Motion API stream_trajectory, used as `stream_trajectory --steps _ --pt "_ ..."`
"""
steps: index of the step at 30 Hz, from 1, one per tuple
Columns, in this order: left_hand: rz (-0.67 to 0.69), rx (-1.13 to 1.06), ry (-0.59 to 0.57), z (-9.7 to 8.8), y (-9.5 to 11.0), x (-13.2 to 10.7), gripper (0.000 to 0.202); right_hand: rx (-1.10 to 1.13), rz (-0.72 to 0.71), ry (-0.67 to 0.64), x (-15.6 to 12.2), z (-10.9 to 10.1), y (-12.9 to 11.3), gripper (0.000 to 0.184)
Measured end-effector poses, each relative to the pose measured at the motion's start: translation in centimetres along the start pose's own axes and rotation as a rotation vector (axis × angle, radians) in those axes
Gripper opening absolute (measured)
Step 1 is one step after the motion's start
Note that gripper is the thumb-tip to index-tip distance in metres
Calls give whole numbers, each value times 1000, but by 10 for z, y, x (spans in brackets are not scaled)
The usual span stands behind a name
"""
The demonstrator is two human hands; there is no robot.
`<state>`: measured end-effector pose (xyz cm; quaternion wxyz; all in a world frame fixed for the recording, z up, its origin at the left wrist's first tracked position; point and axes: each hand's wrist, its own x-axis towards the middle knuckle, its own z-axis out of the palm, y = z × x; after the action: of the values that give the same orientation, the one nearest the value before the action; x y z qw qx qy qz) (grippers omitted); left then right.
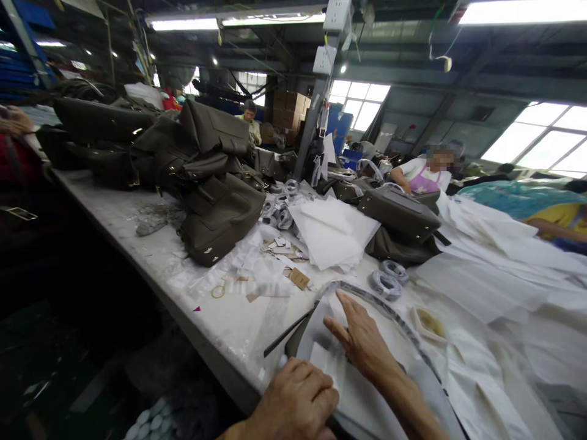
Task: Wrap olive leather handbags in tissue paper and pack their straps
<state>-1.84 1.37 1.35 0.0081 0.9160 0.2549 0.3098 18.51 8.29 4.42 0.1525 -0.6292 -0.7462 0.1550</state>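
Observation:
My right hand (362,339) lies flat on a sheet of white wrapping paper (339,382), fingers stretched out and pointing away from me. The paper covers a dark bag (298,335) whose edge and strap (287,333) stick out on the left. My left hand (293,400) is at the near table edge with its fingers curled over the near end of the papered bag. A grey zipper-like band (389,311) curves just beyond my right hand.
Olive-brown handbags are piled at the left (215,214) and centre (398,214) of the long white table (137,226). Loose white sheets (332,232), tags (299,278), grey tape rolls (387,281) and plastic sleeves lie between. Other workers sit at the far side (424,174).

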Motion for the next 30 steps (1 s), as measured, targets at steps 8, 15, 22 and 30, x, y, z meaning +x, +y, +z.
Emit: stream_trajectory --steps 8,15,22,30 --pt "-416 -42 -134 -47 -96 67 14 -221 -30 -159 -2 31 -16 72" --pt "-528 -91 -198 3 -178 97 22 -199 2 -184 -2 19 -23 72" --pt "-783 -477 108 -20 -182 95 10 -113 -9 -134 -3 21 -22 70" --pt "-916 -1213 242 -51 -146 97 33 246 -46 310 1 18 -10 60"
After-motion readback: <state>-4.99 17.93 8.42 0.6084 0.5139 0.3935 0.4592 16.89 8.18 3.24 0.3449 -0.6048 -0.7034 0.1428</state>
